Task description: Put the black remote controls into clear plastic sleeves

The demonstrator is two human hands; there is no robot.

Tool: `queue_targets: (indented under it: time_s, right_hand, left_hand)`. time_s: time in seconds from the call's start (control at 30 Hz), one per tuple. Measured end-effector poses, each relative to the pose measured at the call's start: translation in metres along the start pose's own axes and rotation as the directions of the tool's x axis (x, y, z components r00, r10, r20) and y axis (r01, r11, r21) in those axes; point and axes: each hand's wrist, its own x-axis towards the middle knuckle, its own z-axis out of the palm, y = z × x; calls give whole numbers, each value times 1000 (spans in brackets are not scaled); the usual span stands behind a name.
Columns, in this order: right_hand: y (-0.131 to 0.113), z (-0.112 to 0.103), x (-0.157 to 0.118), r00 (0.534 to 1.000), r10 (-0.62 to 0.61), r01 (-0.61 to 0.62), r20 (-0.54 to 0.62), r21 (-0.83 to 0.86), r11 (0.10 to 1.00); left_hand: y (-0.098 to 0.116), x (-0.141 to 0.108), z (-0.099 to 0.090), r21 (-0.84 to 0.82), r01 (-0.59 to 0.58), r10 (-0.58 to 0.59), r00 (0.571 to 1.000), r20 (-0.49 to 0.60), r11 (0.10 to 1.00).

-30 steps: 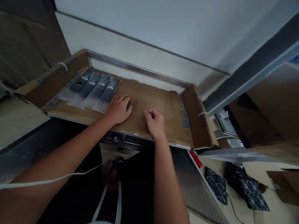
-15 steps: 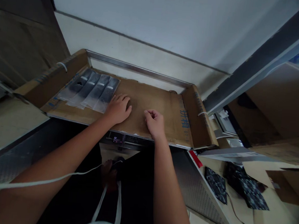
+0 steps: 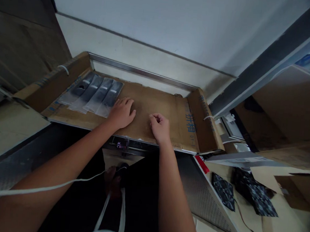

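My left hand [image 3: 122,113] lies on the cardboard-lined surface [image 3: 145,97], fingers spread and holding nothing, its fingertips beside the rightmost of several clear plastic sleeves. Those sleeves [image 3: 92,93] hold dark flat items with white bands and lie side by side, slightly overlapping, at the left of the cardboard. To the right, my right hand [image 3: 159,126] rests on the cardboard with its fingers curled together; whether something small is inside them I cannot make out. A gap of bare cardboard separates the two hands.
Upright cardboard flaps [image 3: 206,123] edge the surface at both sides, and a metal rail [image 3: 142,72] runs along the back. A white cord [image 3: 58,185] crosses over my left forearm. Patterned dark bags [image 3: 222,191] lie on the floor at the right, near a large cardboard box [image 3: 299,120].
The view has shifted very slightly. Both hands and the sleeves stay in the same places on the cardboard.
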Motion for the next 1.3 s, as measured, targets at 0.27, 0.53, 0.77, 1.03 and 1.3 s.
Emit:
queue_targets:
  time_s: [0.27,0.53,0.77,1.03,1.3]
  right_hand:
    - [-4,-1,-1,1000,-1,1,-18,10,1000]
    - [-3,-1,1,1000,-2,2,-24,8,1000]
    - [-2,0,2,999,-12,10,-42,-49,999]
    - [-4,9,17,996,87,-81,23,-182,980]
    - [-22,4,20,956,256,-261,143,17,965]
  left_hand:
    - [5,-2,-7,-41,-24,23,999,-22,999]
    - [-39,46,-44,270,257,-273,962,25,928]
    - [-28,71,-50,253,254,-346,822,453,934]
    - [26,50,-31,170,122,-197,805,559,978]
    - [37,37,-2,-550,255,-91,947,307,795]
